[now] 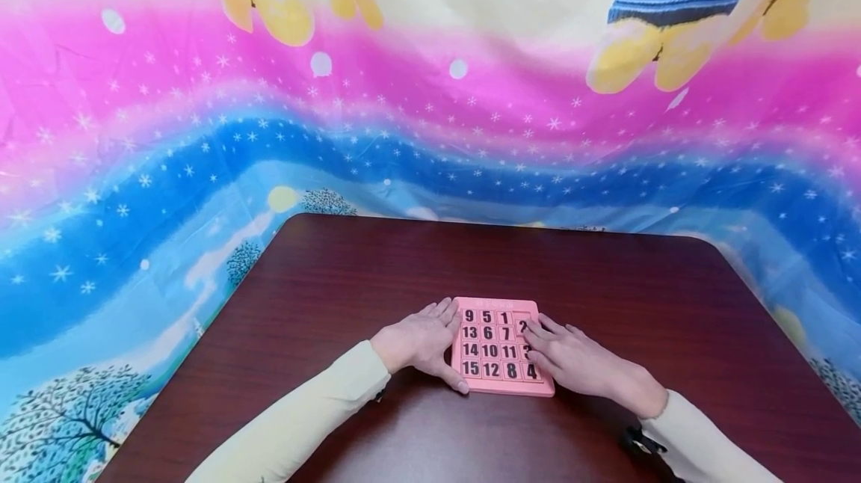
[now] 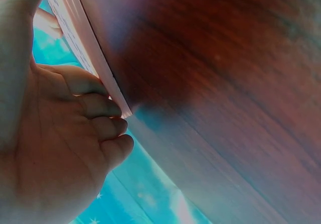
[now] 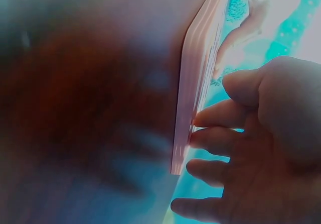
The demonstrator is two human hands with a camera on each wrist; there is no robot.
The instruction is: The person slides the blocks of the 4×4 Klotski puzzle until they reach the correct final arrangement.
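Number puzzle [image 1: 500, 342]: pink, flat on the dark table [image 1: 377, 266], between both hands
Left hand [image 1: 425, 339]: wide, thumb apart from fingers, against the puzzle's left edge
Right hand [image 1: 581, 363]: fingers extended and spread, tips over the right column, at the 2 tile [image 1: 522, 327]
Backdrop [image 1: 403, 109]: colourful printed cloth behind the table

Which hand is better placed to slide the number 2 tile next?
Probably the right hand: it reaches over the right edge of the pink sliding number puzzle to the 2 tile. The left hand rests at the opposite edge.
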